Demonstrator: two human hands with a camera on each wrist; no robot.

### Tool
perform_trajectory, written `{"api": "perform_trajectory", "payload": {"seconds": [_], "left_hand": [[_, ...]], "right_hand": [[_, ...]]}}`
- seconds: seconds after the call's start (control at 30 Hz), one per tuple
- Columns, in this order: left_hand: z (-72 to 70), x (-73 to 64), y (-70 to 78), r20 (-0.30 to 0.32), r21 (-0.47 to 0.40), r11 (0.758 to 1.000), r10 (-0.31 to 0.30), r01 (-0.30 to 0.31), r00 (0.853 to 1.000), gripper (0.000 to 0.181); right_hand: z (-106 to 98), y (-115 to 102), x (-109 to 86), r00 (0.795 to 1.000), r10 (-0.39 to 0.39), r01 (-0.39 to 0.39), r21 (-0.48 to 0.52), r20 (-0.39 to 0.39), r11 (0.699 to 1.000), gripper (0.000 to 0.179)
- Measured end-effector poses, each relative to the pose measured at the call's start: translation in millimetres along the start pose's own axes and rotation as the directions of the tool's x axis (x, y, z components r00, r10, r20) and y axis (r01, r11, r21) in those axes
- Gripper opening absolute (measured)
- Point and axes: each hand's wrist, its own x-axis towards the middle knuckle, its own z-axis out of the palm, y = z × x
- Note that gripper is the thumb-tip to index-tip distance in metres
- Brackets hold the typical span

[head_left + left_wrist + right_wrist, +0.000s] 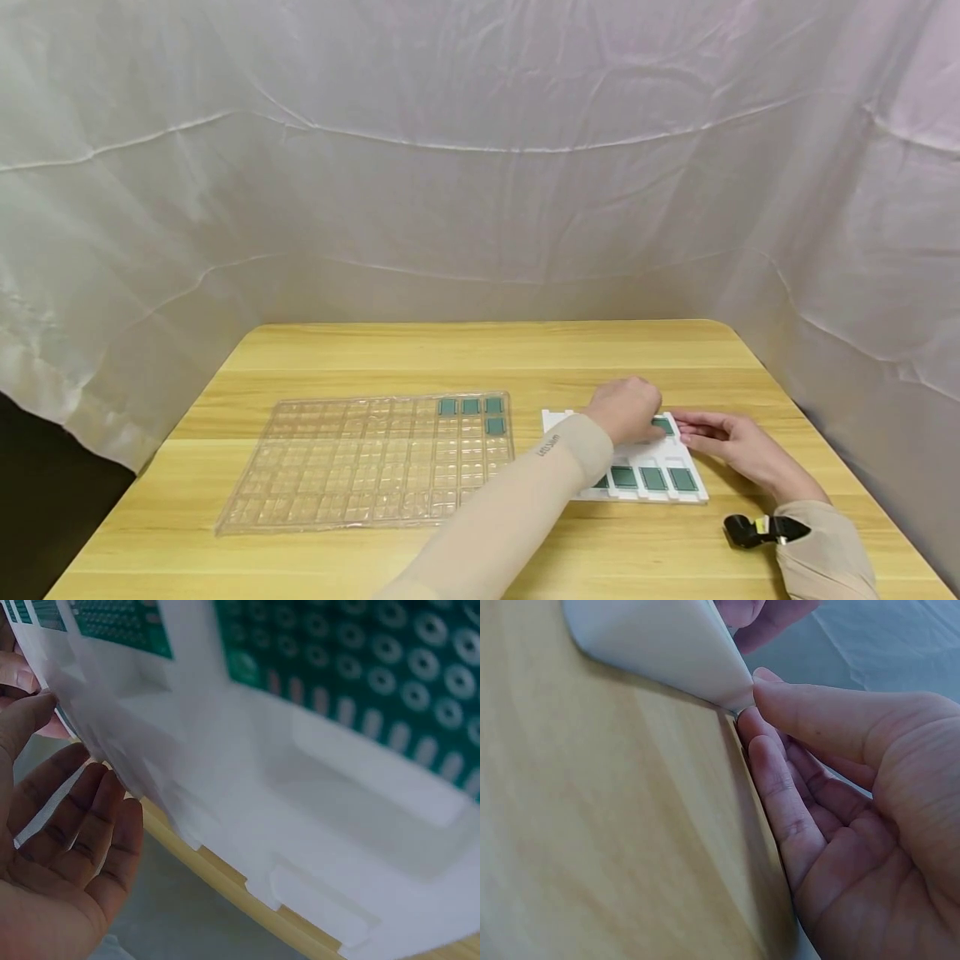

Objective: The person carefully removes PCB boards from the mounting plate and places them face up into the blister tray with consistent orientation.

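Observation:
A white slotted tray (645,454) holds several green circuit boards (652,478) along its near row. My left hand (626,408) reaches across it to the far right corner, thumb and index finger at the edge of a green circuit board (663,426) there. In the left wrist view, its remaining fingers (105,814) are loosely bent beside the tray edge. My right hand (738,446) holds the tray's right edge; in the right wrist view, thumb and fingertips close on the white tray corner (731,682). The left forearm hides the tray's left part.
A clear plastic tray (360,467) of many small pockets lies to the left, with several green boards (470,406) at its far right corner. A black wrist strap device (761,530) sits on the right wrist. A pale curtain (480,208) surrounds the wooden table (420,358).

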Motion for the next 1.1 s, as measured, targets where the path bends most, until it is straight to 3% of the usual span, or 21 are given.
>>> {"api": "perform_trajectory", "payload": {"seconds": [0.5, 0.73, 1.1], "left_hand": [[3.2, 5.5, 4.6, -0.012, 0.015, 0.999, -0.029, 0.029, 1.0, 0.028], [2.2, 1.9, 5.5, -0.044, 0.026, 0.999, -0.03, 0.031, 0.999, 0.03], [3.7, -1.0, 9.2, -0.051, 0.016, 0.999, -0.048, 0.049, 0.998, 0.024]], "right_hand": [[-0.2, -0.2, -0.3, 1.0, 0.031, -0.031, 0.0, -0.003, 1.0, 0.053], [-0.2, 1.9, 1.3, 1.0, -0.021, 0.02, 0.023, 0.01, 1.0, 0.047], [0.7, 0.6, 0.3, 1.0, -0.026, 0.026, 0.012, 0.009, 1.0, 0.046]]}}
